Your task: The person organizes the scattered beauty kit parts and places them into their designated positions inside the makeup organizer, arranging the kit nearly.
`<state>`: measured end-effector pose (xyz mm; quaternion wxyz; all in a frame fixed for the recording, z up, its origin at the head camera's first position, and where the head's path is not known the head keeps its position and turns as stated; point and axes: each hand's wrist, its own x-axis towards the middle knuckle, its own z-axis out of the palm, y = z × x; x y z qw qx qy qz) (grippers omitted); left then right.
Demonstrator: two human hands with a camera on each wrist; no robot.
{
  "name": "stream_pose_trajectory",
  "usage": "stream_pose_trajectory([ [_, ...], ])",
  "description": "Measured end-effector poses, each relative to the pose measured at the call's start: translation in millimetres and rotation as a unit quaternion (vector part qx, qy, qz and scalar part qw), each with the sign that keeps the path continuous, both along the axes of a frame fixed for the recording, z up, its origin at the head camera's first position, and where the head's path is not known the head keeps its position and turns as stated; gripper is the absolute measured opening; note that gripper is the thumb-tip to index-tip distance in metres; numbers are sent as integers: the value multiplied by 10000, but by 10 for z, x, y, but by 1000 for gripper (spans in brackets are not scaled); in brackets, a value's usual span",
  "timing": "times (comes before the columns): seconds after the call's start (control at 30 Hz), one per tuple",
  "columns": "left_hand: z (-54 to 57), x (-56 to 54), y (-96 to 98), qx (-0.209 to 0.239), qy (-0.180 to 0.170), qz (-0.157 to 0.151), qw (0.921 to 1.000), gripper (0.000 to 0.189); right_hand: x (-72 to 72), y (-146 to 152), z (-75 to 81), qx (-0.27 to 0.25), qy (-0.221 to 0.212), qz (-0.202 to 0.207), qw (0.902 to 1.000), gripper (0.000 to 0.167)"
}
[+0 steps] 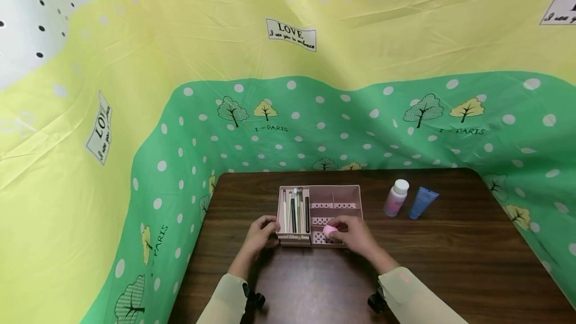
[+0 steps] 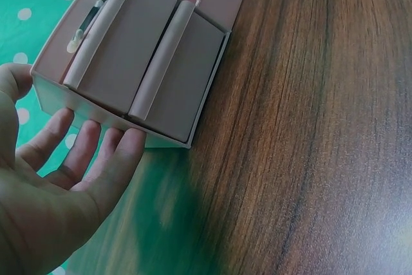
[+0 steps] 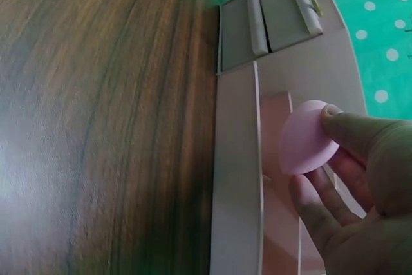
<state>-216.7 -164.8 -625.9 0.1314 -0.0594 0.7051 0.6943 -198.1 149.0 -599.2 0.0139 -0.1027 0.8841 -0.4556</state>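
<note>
Pink and boxy, an organizer [image 1: 335,189] stands on the table, several makeup brushes [image 1: 294,211] upright in its left section. My left hand [image 1: 262,234] rests against the organizer's left side; in the left wrist view its extended fingers [image 2: 84,149] touch the outer wall beside two small drawers [image 2: 148,56]. With fingertips and thumb, my right hand [image 1: 355,235] pinches a pink makeup sponge [image 3: 308,138] over the front right compartment. In the right wrist view, the sponge's rounded side faces the camera above the compartment's front wall [image 3: 238,172].
To the right of the organizer stand a pink bottle with a white cap [image 1: 396,198] and a blue tube [image 1: 422,203]. The dark wooden table [image 1: 450,254] is bordered by a green and yellow patterned curtain [image 1: 351,114] at the back and sides.
</note>
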Motion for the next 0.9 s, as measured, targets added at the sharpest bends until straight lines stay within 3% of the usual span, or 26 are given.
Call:
stream_pose_trajectory([
  [0.37, -31, -7, 2, -18, 17, 20, 10000, 34, 54, -113, -141, -140, 30, 66, 9999, 22],
  [0.5, -24, 5, 9, -23, 4, 43, 10000, 34, 55, -142, -169, -167, 71, -35, 9998, 22],
  [0.73, -12, 11, 19, -33, -53, 41, 10000, 36, 55, -171, -260, 267, 264, -257, 9990, 22],
  [0.9, 13, 25, 16, -59, -54, 73, 9999, 36, 56, -186, -290, 39, 218, -316, 9993, 21],
])
